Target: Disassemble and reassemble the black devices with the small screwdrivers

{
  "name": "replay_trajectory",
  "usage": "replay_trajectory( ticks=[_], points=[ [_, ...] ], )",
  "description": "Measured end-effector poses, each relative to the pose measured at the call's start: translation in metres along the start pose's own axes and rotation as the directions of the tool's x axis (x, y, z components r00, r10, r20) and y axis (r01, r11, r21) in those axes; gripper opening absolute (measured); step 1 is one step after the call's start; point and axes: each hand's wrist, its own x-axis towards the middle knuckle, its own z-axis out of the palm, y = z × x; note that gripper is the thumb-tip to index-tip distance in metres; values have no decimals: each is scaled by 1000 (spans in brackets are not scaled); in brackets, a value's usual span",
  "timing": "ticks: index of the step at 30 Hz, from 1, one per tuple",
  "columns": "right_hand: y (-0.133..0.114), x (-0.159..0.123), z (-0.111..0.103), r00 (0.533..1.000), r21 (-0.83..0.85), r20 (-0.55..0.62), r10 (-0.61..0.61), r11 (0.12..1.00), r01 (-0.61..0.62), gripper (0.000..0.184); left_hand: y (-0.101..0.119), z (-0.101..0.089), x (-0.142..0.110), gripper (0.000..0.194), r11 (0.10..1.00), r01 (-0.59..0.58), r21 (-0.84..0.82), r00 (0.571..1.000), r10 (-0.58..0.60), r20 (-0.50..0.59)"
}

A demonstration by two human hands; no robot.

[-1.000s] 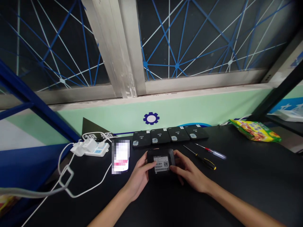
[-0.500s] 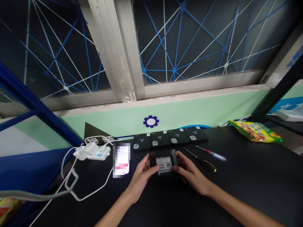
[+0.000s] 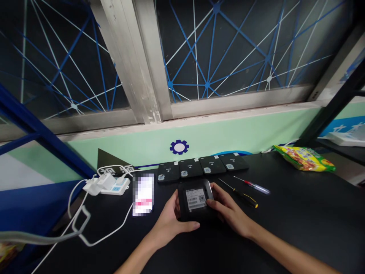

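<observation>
**Blk box (image 3: pixel 196 201) held label-up, R hand (image 3: pixel 226 207) gripping, L hand (image 3: pixel 169 222) around its left side**

The box sits btwn the person's two hands, over the near-middle part of the blk table (image 3: pixel 291 228); can't tell if its underside touches the tabletop. Its upper face carries a wht label (image 3: pixel 191 198) w/ barcodes & a QR code. R hand grips the right side: thumb on the upper face near the label's edge, index finger at the far right corner, other fingers mostly hidden. L hand is spread, fingers by the left edge & partly hidden, thumb stretched out along the near edge; can't tell if L is actually gripping.

Just beyond the box: a row of four flat blk boxes (image 3: pixel 211 166) lying side by side, each w/ a small wht sticker at a far corner. To the right, nearest R hand, a blk-&-yellow screwdriver (image 3: pixel 242 195), then a screwdriver w/ red & clear handle (image 3: pixel 255 185), roughly parallel & apart. Farther right: a green-&-yellow snack bag (image 3: pixel 305 158).

Left of the row: a phone (image 3: pixel 143 195), lit screen, pixelated. Next to it, a wht power strip (image 3: pixel 118 186) w/ plugs in & wht cables (image 3: pixel 111 236) looping over the table. Behind: pale green wall (image 3: pixel 236 131) w/ a gear emblem (image 3: pixel 179 147), windows above.
</observation>
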Motion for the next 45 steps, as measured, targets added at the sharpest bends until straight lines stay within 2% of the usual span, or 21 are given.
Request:
replay_trajectory(
  ticks=[5, 8, 12, 20, 23, 25, 28, 30, 36, 41, 45],
  points=[
    [3, -4, -1, 996, -43, -17, 93, 995, -94, 38, -1, -3, -2, 93, 1000, 7, 21, 1000, -7, 7],
    [1, -4, 0, 999, -17, 14, 46, 999, -46, 36, 0, -2, -4, 104, 1000, 3, 13, 1000, -3, 19],
    [-1, -3, 0, 1000, -25, 16, 25, 999, -25, 35, 0, -2, -5, 94, 999, -1, 36, 1000, 0, 22],
    [2, -3, -4, 991, -152, -120, 67, 985, -85, 38, -4, -4, -2, 84, 995, 6, 102, 1000, -4, -14],
    [1, -2, -3, 995, -145, -86, 60, 987, -72, 36, -6, -4, -1, 83, 995, -8, 96, 1000, 9, -6],
    [1, -1, -3, 998, -148, -48, 45, 988, -51, 33, -7, -4, -1, 92, 996, -9, 86, 1000, 10, -4],
    [4, 0, -5, 998, -189, -23, 52, 980, -56, 29, -6, -4, -2, 115, 998, 3, 67, 1000, -2, -18],
    [5, 1, -6, 999, -225, -15, 45, 973, -47, 27, -5, -4, -3, 118, 993, 1, 119, 999, 3, -35],
    [2, 6, -11, 1000, -369, -14, 10, 929, -15, 28, -3, -12, -2, 96, 949, -62, 309, 994, 87, -67],
    [1, 6, -15, 993, -613, -77, -91, 790, 24, 30, 1, -18, 3, 90, 789, -78, 610, 993, 117, -24],
    [2, 7, -16, 990, -672, -90, -112, 740, 23, 29, 4, -19, 4, 94, 706, -62, 706, 996, 86, 2]
  ],
)
